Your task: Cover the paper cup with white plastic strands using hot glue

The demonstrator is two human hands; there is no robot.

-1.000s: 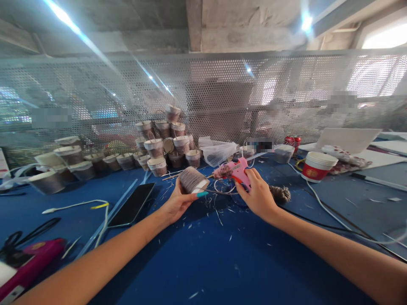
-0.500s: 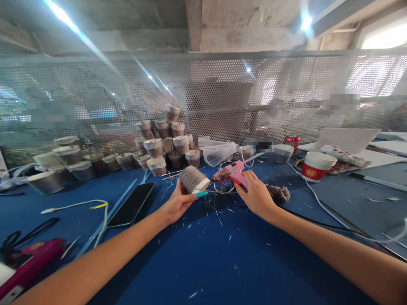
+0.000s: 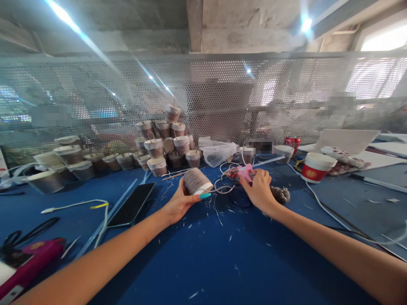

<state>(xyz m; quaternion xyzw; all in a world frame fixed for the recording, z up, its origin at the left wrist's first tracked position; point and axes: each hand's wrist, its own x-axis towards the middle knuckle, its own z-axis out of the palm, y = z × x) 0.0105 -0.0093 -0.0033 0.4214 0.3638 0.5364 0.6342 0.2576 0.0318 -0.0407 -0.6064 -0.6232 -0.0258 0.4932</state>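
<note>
My left hand [image 3: 179, 203] is closed round a paper cup [image 3: 195, 181] wound with grey-brown cord, tilted on its side with its white end toward the right. The thumb lies along the white band. My right hand [image 3: 260, 188] grips a pink glue gun [image 3: 244, 173] by its handle, and the nozzle points left, apart from the cup. A pale cord [image 3: 224, 189] loops on the table between the two. Just right of my right hand lies a bundle of grey cord [image 3: 282, 195].
Cord-wrapped cups [image 3: 155, 148] stand stacked at the back, with more at the left. A phone [image 3: 132, 205], a magenta device [image 3: 34, 262] and cables lie on the left. Red-and-white paper cups [image 3: 318, 167] and a red can [image 3: 295, 143] stand right. A mesh partition [image 3: 219, 97] closes the back.
The glue gun's nozzle has come away from the cup's white end, moving right with my right hand. My left hand has shifted the cup slightly right.
</note>
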